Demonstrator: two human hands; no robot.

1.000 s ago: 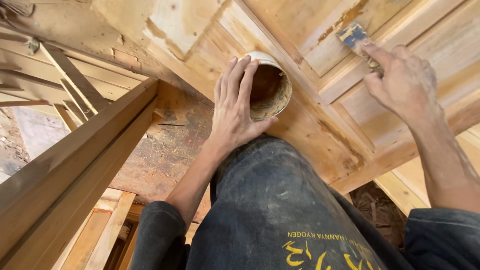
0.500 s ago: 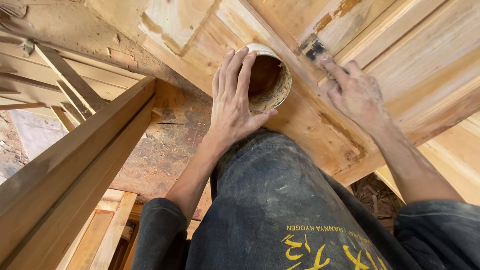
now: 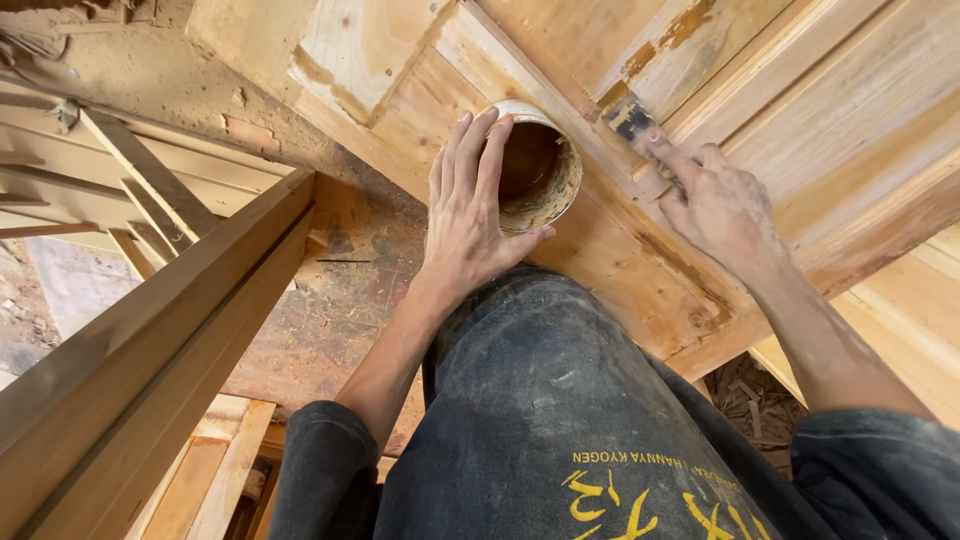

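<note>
My left hand [image 3: 468, 205] wraps around the near side of a round, paste-smeared tub [image 3: 540, 170] that stands on a panelled wooden door [image 3: 800, 130] lying flat. The tub's inside looks dark brown. My right hand [image 3: 722, 208] holds a small flat scraper [image 3: 630, 118], its dark blade pressed on a raised moulding of the door just right of the tub. Brownish filler patches mark the wood around the blade. My knee in dark trousers [image 3: 545, 400] rests against the door's near edge.
A long wooden frame beam [image 3: 150, 330] runs diagonally at the left. More wooden frames [image 3: 120, 170] lie on the dusty floor [image 3: 340, 290] beyond it. Wood shavings [image 3: 750, 400] sit under the door's edge at the right.
My right hand brought the scraper from the upper right panel leftwards to the moulding beside the tub. My left hand has stayed on the tub.
</note>
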